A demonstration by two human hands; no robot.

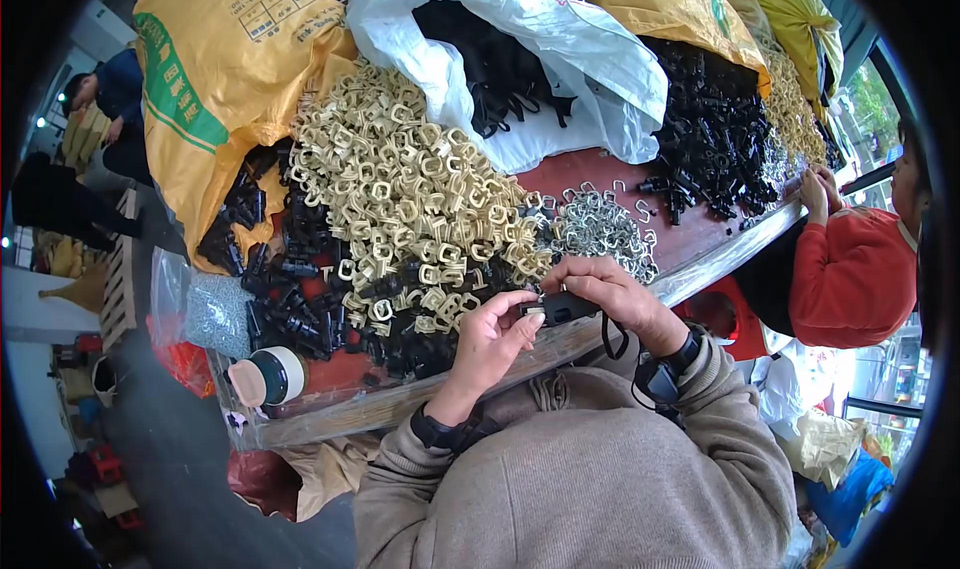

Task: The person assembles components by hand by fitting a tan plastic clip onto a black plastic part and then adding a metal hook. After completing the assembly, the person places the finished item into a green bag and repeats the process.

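Close to the table's front edge, both hands meet on a black plastic part [563, 310] with a thin black strap loop [615, 341] hanging below it. My left hand [492, 341] pinches its left end, where a small pale piece shows by the thumb. From above, the fingers of my right hand [622, 297] close over the right end. Just beyond my hands lie a heap of cream plastic buckle-shaped pieces [400, 184] and a smaller pile of silvery metal hooks [605, 231].
Black plastic parts spill around a yellow sack [235, 59] on the left and at the far right [705, 119]. A white bag [600, 79] holds black straps. A lidded jar [272, 377] stands at the front left corner. A person in red [850, 279] works on the right.
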